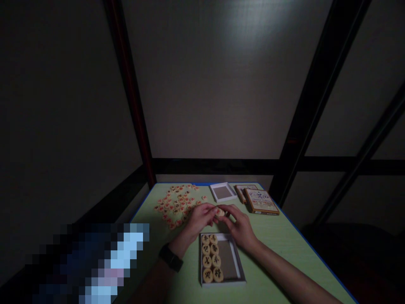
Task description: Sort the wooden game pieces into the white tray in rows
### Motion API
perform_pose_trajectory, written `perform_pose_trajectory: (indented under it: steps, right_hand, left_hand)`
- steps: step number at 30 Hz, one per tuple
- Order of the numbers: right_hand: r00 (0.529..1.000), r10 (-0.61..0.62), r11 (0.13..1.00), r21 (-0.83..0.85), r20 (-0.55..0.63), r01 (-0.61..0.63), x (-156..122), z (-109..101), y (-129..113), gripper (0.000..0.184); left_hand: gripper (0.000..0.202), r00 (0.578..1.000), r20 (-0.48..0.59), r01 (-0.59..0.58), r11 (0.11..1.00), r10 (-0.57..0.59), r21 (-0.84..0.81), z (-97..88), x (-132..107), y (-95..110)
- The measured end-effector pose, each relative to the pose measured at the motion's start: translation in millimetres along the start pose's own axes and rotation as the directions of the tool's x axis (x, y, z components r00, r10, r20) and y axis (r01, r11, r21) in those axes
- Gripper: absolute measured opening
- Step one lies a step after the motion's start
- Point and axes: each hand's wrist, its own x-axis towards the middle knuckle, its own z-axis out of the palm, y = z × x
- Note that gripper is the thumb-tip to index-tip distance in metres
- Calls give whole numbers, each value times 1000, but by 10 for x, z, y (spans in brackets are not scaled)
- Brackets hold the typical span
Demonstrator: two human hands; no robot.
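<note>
Both my hands meet above the far end of a shallow white box on the green table. My left hand, with a dark watch on its wrist, and my right hand pinch a few round wooden game pieces between their fingertips. The box holds several round pieces with dark characters, set in two columns along its left side. Its right side shows bare lining.
A loose heap of round pieces with red marks lies at the table's far left. An empty white tray and two printed box lids sit at the far edge. Dark frame bars and pale walls surround the table.
</note>
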Motion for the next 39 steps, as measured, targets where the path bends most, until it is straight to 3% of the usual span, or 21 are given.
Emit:
perform_pose_trajectory:
  steps: [4, 12, 35, 39]
  right_hand:
    - [999, -37, 998, -45, -21, 36, -5, 0, 3, 25]
    - [972, -234, 957, -168, 34, 237, 20, -69, -19, 23]
    - [963, -259, 932, -244, 70, 268, 43, -88, -15, 17]
    - [973, -196, 930, -290, 127, 225, 44, -204, -78, 24]
  left_hand:
    - [45, 1000, -1, -9, 1000, 9, 0, 17, 8, -19]
    - [41, 999, -30, -31, 999, 32, 24, 19, 40, -34]
    - [45, 999, -8, -37, 987, 39, 159, 1, 27, -11]
    - [43, 995, -96, -13, 980, 33, 200, -61, 58, 29]
